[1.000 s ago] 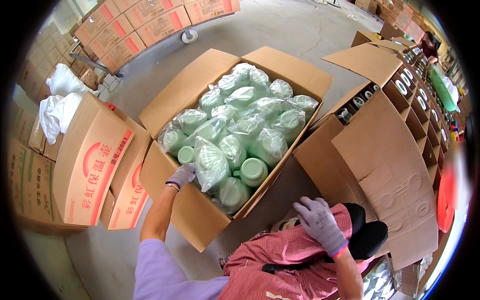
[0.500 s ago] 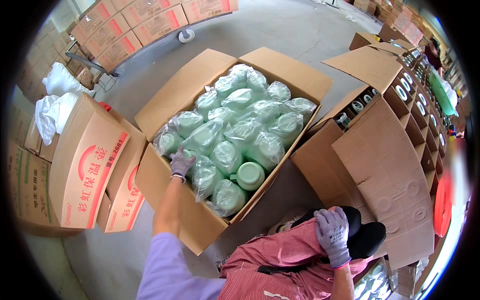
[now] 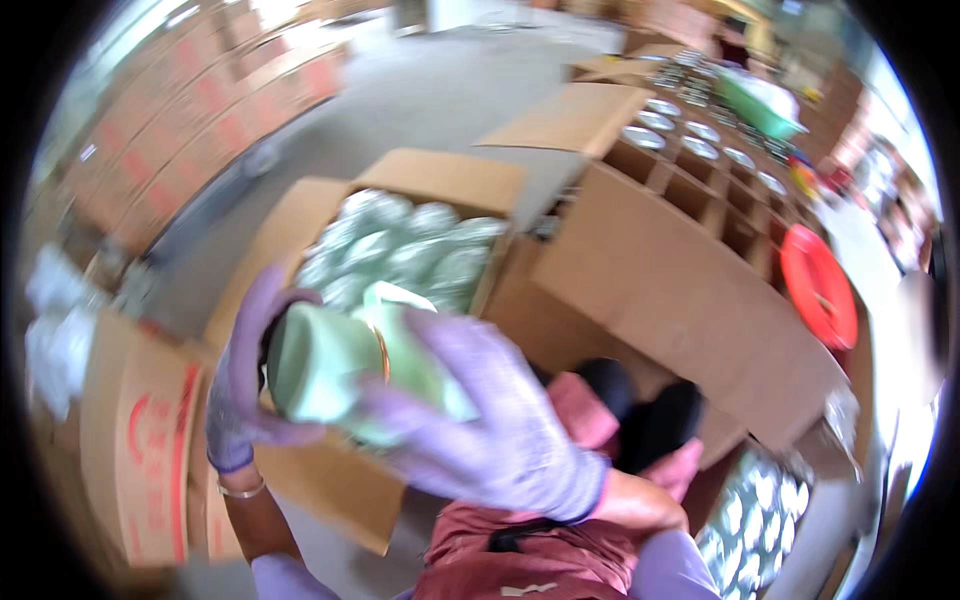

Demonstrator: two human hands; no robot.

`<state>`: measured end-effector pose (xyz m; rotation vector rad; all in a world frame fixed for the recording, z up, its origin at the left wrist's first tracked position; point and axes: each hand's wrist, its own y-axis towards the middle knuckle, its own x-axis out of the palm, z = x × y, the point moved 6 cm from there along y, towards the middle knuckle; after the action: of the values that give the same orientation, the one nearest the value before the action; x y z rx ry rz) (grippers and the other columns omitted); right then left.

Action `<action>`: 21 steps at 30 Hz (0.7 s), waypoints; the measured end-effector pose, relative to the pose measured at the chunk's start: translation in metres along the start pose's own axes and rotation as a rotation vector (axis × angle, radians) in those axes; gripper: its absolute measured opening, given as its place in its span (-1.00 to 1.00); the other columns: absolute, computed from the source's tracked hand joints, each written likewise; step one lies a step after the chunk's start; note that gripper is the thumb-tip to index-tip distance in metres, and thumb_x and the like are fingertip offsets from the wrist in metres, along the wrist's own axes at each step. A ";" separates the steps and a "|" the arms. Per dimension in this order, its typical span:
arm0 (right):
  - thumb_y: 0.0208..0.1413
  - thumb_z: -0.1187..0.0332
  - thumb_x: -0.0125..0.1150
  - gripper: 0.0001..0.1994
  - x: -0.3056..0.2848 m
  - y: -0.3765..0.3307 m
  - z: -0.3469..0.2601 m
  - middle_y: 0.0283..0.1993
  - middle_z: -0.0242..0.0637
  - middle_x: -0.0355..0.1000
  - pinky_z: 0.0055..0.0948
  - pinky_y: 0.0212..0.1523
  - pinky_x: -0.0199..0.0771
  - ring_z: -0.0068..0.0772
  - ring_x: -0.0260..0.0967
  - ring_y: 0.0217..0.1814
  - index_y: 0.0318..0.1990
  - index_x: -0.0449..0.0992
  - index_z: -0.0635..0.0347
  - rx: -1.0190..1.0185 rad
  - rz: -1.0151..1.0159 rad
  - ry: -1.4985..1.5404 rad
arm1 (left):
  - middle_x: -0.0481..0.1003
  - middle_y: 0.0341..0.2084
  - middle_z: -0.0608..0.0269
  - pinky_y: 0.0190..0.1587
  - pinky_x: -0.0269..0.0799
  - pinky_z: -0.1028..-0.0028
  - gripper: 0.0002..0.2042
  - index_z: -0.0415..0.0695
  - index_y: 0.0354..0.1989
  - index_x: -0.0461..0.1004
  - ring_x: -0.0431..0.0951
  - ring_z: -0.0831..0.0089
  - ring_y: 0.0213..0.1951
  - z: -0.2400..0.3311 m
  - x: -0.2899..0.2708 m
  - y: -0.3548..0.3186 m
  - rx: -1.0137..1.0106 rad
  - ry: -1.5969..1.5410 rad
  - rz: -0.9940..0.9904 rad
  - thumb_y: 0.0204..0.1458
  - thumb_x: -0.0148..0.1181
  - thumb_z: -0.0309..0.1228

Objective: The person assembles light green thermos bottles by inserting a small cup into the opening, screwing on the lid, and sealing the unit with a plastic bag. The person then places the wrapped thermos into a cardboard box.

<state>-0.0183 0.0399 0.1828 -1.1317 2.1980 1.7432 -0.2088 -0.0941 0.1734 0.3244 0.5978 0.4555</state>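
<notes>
Floor [image 3: 420,95]: grey.
Left hand [image 3: 243,385]: curled round bare flask [image 3: 315,360].
Right hand [image 3: 500,420]: gripping its side.
Box [image 3: 440,172] beyond hands: bagged flasks [image 3: 410,255].
Carton [image 3: 680,310] rightward: cells [image 3: 690,190] part-filled.

The wide head view looks down and forward, close above the left hand [image 3: 236,408] and right hand [image 3: 510,425].

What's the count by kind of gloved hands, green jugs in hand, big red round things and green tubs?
Gloved hands: 2, the left hand and the right hand
Green jug in hand: 1
Big red round thing: 1
Green tub: 1
Total: 5
</notes>
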 end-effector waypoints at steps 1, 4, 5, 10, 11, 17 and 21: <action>-0.25 0.21 0.46 -0.28 -0.010 0.010 -0.010 0.16 0.19 0.26 -0.09 -0.03 0.49 0.11 0.40 0.03 0.20 0.40 0.03 0.031 -0.040 0.025 | 0.35 0.14 0.09 0.20 0.31 0.30 0.25 -0.17 0.46 -0.04 0.39 0.29 0.14 -0.004 0.031 0.019 -0.101 -0.236 0.149 -0.49 0.62 -0.11; -0.25 0.05 0.48 -0.13 -0.051 -0.021 -0.006 0.13 0.19 0.26 -0.07 -0.02 0.52 0.14 0.41 0.02 0.31 0.25 -0.07 0.278 -0.097 -0.494 | 0.35 0.10 0.05 0.12 0.39 0.36 0.36 -0.23 0.45 -0.07 0.42 0.34 0.05 0.009 0.133 0.051 0.130 -0.508 0.117 -0.55 0.59 0.18; -0.22 0.02 0.50 -0.17 -0.072 -0.038 0.000 0.10 0.17 0.24 -0.08 -0.04 0.54 0.16 0.42 -0.02 0.25 0.29 0.05 0.424 -0.109 -0.441 | 0.35 0.12 0.04 0.13 0.39 0.34 0.30 -0.25 0.43 -0.04 0.43 0.33 0.07 0.005 0.177 0.053 0.113 -0.790 0.078 -0.47 0.56 0.20; -0.19 0.16 0.59 -0.28 -0.122 -0.161 0.025 0.11 0.09 0.22 -0.10 0.05 0.50 0.12 0.36 0.09 0.10 0.30 0.22 0.827 0.030 -0.279 | 0.40 0.09 0.10 0.24 0.31 0.30 0.10 -0.24 0.33 0.15 0.43 0.33 0.09 -0.022 0.358 0.031 -0.345 -1.375 -0.228 -0.12 -0.10 0.56; -0.19 0.20 0.60 -0.28 -0.129 -0.181 0.031 0.12 0.05 0.23 -0.11 0.11 0.46 0.06 0.33 0.15 0.10 0.29 0.22 0.854 0.047 -0.140 | 0.40 0.08 0.10 0.25 0.30 0.29 0.11 -0.24 0.33 0.15 0.42 0.32 0.09 -0.027 0.375 0.025 -0.502 -1.458 -0.312 -0.13 -0.16 0.59; -0.12 0.27 0.46 -0.31 -0.191 -0.240 0.089 0.13 -0.29 0.27 -0.36 0.23 0.30 -0.39 0.22 0.22 0.18 0.25 0.17 0.902 0.690 0.736 | 0.35 0.19 -0.04 0.27 0.27 0.30 0.09 -0.19 0.41 0.02 0.38 0.22 0.19 0.016 0.425 -0.001 -0.405 -1.332 -0.850 -0.05 -0.38 0.57; -0.04 0.40 0.44 -0.40 -0.360 -0.190 0.136 0.06 -0.19 0.24 -0.28 0.07 0.51 -0.25 0.29 0.17 0.12 0.21 0.21 0.621 0.905 0.094 | 0.41 0.14 0.04 0.26 0.28 0.32 -0.22 -0.20 0.35 0.16 0.43 0.31 0.16 0.005 0.396 -0.005 -0.310 -1.058 -0.727 0.12 0.20 0.11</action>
<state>0.3074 0.3186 0.1723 -0.0510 3.2400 0.9686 0.0860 0.0978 -0.0080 0.0060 -0.4045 -0.3452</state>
